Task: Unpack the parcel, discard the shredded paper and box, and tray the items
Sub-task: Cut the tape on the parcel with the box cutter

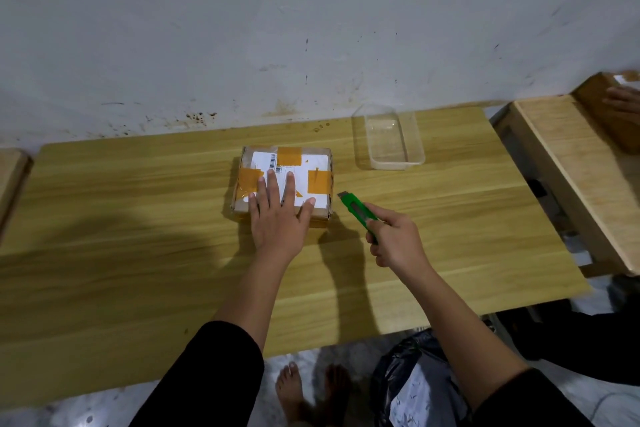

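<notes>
A small cardboard parcel, sealed with orange tape and bearing a white label, lies near the middle of the wooden table. My left hand presses flat on its top with straight, spread fingers. My right hand grips a green utility knife just right of the parcel. Its short blade points toward the parcel's right front corner without touching it. A clear plastic tray stands empty behind and to the right of the parcel.
A black bin bag sits open on the floor below the table's front right edge, beside my bare feet. A second wooden table adjoins on the right, where another person's hand touches a box. A white wall stands close behind.
</notes>
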`<state>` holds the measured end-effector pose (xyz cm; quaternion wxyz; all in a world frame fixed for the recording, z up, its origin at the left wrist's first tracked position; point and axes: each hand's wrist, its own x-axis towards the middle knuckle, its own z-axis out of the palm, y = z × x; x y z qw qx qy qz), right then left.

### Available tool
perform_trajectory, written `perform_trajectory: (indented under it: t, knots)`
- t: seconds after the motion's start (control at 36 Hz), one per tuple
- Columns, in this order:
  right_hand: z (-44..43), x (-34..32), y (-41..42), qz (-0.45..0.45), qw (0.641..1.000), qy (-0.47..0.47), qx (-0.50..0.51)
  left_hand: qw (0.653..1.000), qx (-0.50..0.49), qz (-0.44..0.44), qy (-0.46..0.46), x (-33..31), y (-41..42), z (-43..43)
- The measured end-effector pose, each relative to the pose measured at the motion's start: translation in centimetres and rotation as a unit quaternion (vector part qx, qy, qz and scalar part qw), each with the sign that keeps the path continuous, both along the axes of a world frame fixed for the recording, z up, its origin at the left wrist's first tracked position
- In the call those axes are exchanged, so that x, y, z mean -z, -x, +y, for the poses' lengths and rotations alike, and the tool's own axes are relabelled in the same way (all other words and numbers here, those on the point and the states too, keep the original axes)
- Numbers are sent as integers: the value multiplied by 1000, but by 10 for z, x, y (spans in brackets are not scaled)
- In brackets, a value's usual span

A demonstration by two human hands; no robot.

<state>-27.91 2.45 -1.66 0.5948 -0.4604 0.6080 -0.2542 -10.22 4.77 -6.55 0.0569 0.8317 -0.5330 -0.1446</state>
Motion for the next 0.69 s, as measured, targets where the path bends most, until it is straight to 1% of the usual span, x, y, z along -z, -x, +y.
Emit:
perform_trajectory:
  t: [0.08, 0.19, 0.25, 0.31, 0.36, 0.42, 0.44, 0.47, 0.53, 0.56, 0.61, 0.64, 0.69]
  knots:
    - [1, 1, 3, -35, 999, 15, 23, 1000, 24, 4, 15, 0, -6, 5]
    - [0, 6, -1, -56, 998, 32, 27, 992, 115, 25, 39, -2, -33, 15]
    - [0, 8, -4, -57, 997, 39, 36, 988, 139, 51, 47, -5, -51, 20]
    - [-1, 11, -6, -61, 996, 43, 49, 990, 108, 82, 49, -8, -63, 24]
    - [0, 14, -9, -63, 995, 46, 62, 993, 49, 95, 52, -10, -64, 26]
    - [0, 16, -12, -58, 994, 51, 74, 992, -28, 100, 77, -13, -51, 28]
    - [-1, 18, -14, -54, 994, 53, 78, 984, -77, 126, 96, -15, -41, 28]
    - [-2, 19, -16, -52, 994, 51, 81, 970, -133, 171, 108, -20, -29, 27]
    - [-4, 23, -21, -50, 994, 44, 82, 928, -228, 279, 98, -26, -8, 22]
    - [-5, 25, -23, -50, 995, 38, 78, 911, -252, 313, 96, -27, -2, 18]
    - [-7, 27, -26, -55, 996, 24, 65, 896, -260, 343, 108, -26, 3, 10]
    - [-8, 28, -27, -61, 996, 16, 58, 898, -252, 343, 113, -24, 0, 7]
    - [-10, 29, -29, -75, 996, -2, 44, 913, -216, 326, 116, -22, -13, 5]
